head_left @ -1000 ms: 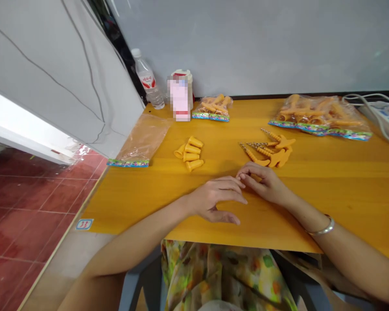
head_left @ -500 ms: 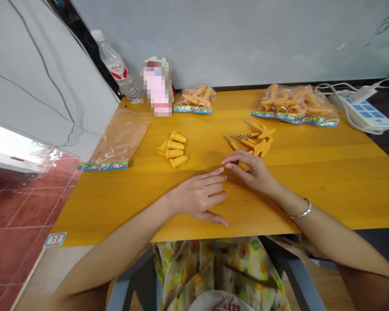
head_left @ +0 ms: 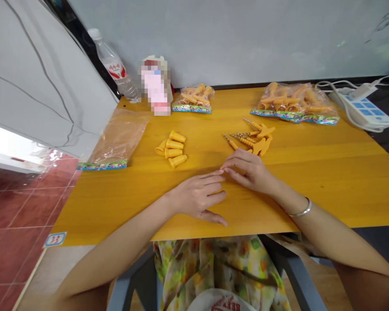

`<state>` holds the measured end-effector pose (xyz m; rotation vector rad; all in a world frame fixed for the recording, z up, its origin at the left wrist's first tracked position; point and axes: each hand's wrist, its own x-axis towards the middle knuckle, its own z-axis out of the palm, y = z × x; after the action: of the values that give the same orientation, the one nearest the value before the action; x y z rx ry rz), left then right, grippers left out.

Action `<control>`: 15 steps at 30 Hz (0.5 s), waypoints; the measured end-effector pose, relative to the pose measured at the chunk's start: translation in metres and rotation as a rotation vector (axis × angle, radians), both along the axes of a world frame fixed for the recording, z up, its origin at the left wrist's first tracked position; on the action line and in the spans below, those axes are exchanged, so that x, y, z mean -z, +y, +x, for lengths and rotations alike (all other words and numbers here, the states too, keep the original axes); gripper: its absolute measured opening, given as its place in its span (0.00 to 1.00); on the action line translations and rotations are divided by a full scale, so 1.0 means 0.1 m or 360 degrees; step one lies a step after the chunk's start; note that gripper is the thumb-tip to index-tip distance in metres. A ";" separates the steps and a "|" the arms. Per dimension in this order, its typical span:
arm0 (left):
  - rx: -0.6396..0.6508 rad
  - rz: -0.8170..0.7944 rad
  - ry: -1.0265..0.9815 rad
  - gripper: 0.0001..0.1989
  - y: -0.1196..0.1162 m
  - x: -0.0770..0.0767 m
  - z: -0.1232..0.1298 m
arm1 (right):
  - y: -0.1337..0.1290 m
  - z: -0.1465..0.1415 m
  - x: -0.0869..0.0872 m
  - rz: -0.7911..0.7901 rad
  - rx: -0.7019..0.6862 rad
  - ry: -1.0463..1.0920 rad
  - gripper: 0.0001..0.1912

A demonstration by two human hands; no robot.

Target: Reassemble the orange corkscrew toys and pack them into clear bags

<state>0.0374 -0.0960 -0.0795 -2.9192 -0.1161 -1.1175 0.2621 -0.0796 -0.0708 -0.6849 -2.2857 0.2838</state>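
Observation:
My left hand [head_left: 199,196] rests on the yellow table [head_left: 320,185] with its fingers spread and nothing in it. My right hand [head_left: 249,172] is bent, fingertips apart, touching or nearly touching the left index fingertip; it holds nothing. Just beyond the right hand lies a pile of orange corkscrew-like pieces [head_left: 262,140] with metal spirals pointing left. Several yellow tapered caps [head_left: 174,146] are grouped beyond the left hand. A flat clear bag [head_left: 119,134] with a colourful edge lies at the left.
A small filled bag [head_left: 194,98] and a larger filled bag [head_left: 293,103] lie at the back. Beside them are a water bottle [head_left: 115,67], a blurred pink item [head_left: 155,86], and a white power strip [head_left: 366,110] with cables. A number label [head_left: 55,239] marks the front left corner.
The right hand's fingertips have shifted slightly, with thumb and index finger less pinched and now at the left index fingertip. The left hand and the pieces look unchanged.

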 end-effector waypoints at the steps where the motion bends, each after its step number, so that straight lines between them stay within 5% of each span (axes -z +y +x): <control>1: 0.0007 0.0000 -0.0001 0.28 0.00 0.00 0.00 | 0.00 -0.01 0.00 -0.0012 -0.0009 0.0015 0.05; 15: 0.0005 0.0055 0.0067 0.29 -0.03 0.01 0.02 | -0.05 -0.04 -0.04 -0.0316 -0.0029 0.0178 0.04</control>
<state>0.0393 -0.0986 -0.0810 -2.9116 -0.0906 -1.0468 0.2580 -0.0847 -0.0664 -0.7294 -2.1766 0.5498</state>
